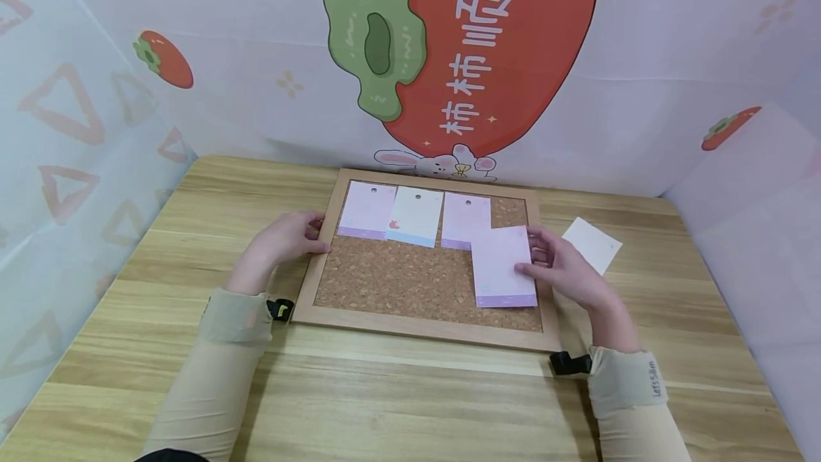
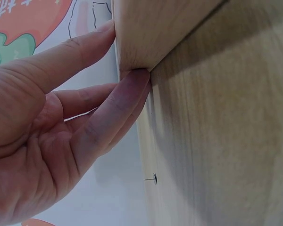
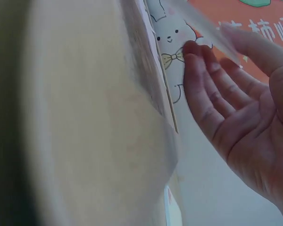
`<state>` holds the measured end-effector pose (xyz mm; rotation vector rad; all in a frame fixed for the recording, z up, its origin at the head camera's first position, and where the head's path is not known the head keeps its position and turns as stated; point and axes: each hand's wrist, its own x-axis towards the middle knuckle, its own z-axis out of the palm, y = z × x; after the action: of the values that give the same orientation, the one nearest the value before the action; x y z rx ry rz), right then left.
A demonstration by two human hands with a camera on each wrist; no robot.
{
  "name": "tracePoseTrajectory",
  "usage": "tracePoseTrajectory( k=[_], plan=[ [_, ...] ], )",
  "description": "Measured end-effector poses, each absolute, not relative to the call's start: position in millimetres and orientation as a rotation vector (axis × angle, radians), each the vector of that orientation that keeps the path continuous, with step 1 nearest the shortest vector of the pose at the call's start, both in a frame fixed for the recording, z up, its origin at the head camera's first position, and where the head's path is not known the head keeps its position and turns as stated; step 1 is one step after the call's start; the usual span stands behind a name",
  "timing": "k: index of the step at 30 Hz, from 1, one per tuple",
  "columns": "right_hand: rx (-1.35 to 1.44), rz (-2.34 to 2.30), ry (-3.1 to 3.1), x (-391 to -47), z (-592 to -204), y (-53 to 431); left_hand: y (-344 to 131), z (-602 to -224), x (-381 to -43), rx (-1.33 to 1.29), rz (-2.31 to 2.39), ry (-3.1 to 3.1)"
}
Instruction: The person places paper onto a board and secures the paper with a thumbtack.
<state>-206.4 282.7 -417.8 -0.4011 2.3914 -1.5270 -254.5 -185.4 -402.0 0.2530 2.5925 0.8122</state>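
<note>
A wood-framed cork board (image 1: 391, 273) lies on the table. Along its upper part, three note cards are pinned in a row: a pink one (image 1: 367, 209), a white one with a blue strip (image 1: 414, 216) and another pink one (image 1: 466, 217). My left hand (image 1: 285, 241) grips the frame's left edge, thumb on the top face and fingertips at the side, as the left wrist view shows. My right hand (image 1: 567, 269) pinches a pink note card (image 1: 504, 266) with a purple bottom strip at its right edge. This card overlaps the third pinned card's lower right corner.
A white note card (image 1: 593, 244) lies on the table (image 1: 410, 405) right of the board, behind my right hand. In the left wrist view a thumbtack (image 2: 154, 179) sits on the tabletop beyond my fingers. A printed cloth backdrop (image 1: 256, 91) rises behind the table.
</note>
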Motion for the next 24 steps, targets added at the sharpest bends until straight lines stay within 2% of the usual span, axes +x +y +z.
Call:
tracePoseTrajectory(
  k=[5,13,24],
  plan=[
    [-0.321,-1.451,2.540,-207,-413,277,-186,-403,-255,0.257,0.806,2.598],
    [-0.407,-0.877,2.772,-202,-407,273,-186,-404,-256,0.255,0.799,2.599],
    [-0.493,-0.715,2.811,-199,-411,267,-186,-402,-255,0.249,0.792,2.601]
  ],
)
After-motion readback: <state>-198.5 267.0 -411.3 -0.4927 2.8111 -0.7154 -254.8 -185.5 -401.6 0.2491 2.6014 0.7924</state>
